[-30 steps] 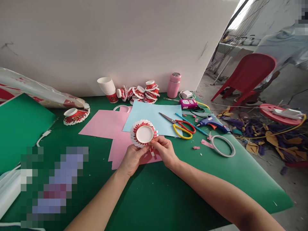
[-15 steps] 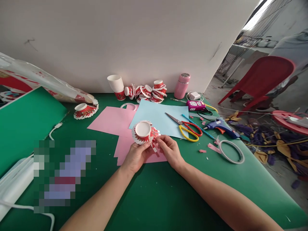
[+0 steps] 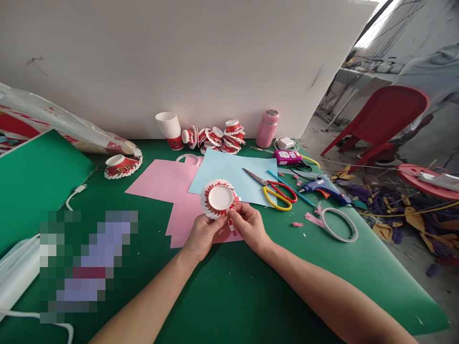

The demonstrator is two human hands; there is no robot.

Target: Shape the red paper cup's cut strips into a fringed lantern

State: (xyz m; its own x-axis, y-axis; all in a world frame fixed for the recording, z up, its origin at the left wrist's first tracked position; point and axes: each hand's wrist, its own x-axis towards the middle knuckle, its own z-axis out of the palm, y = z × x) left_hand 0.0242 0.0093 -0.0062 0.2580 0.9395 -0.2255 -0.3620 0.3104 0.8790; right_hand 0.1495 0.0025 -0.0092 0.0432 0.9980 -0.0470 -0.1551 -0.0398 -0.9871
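Between my hands is a red and white paper cup whose sides are cut into strips and folded round like a frilled ring, its white round base facing me. My left hand is closed on its lower left edge. My right hand pinches the strips at the lower right, thumb and forefinger together. A few loose strips hang down between the hands. Under the cup lie pink paper sheets and a light blue sheet. Scissors with red and yellow handles rest on the blue sheet's right side.
Along the wall stand stacked cups, a pile of frilled cups and a pink bottle. Rightward lie a glue gun and a tape roll. Another frilled cup sits left. A red chair stands beyond the table.
The cup tipped away, showing its side, then came back with its base facing me. Both hands have stayed on it, the right fingers shifting along the strips. The view swung slightly.
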